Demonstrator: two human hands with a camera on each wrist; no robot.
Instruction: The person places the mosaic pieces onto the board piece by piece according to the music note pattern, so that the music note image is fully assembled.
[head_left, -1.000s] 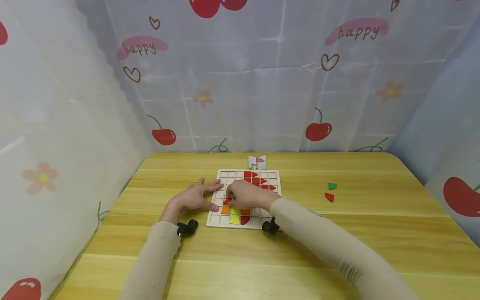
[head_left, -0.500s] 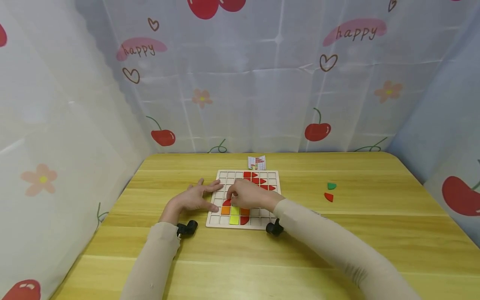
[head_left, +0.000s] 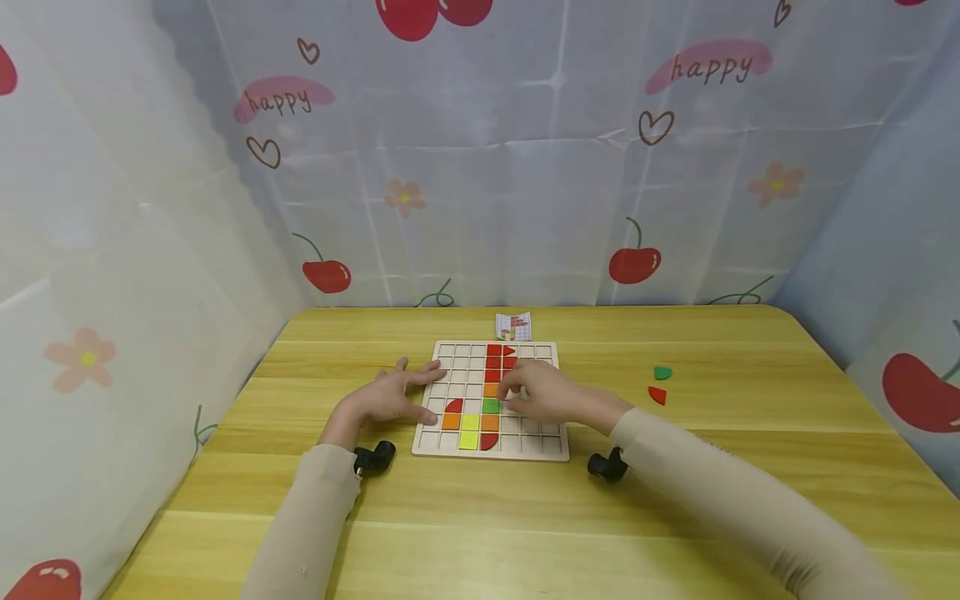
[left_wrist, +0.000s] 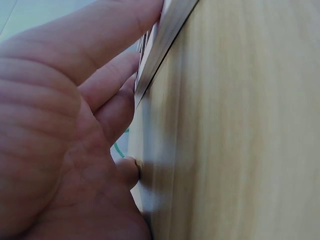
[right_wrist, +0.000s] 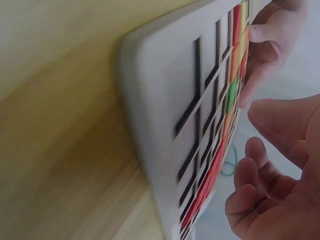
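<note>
My left hand (head_left: pixel 388 394) spreads its fingers over the left edge of a wooden grid board (head_left: pixel 457 375), thumb and fingertips touching the rim. Above the board's right half hovers my right hand (head_left: pixel 551 392), its fingers loosely bent with nothing between them, as the right wrist view also shows. Set in the grid are a red quarter-round tile (head_left: pixel 453 406), an orange tile (head_left: pixel 451 422), yellow tiles (head_left: pixel 468 439) and a green square tile (head_left: pixel 491 406). Red tiles (head_left: pixel 493 363) run up towards the far edge. The right hand hides some cells and tiles.
Behind the board lies a small printed pattern card (head_left: pixel 513 326). To the right, on the wooden table (head_left: pixel 480 525), are a loose green quarter-round tile (head_left: pixel 663 373) and a loose red one (head_left: pixel 657 396). A printed curtain (head_left: pixel 480 167) stands beyond the table.
My right hand has moved right, away from the red quarter-round tile, leaving that tile in its cell. The green square and an orange tile are now uncovered. My left hand stays put.
</note>
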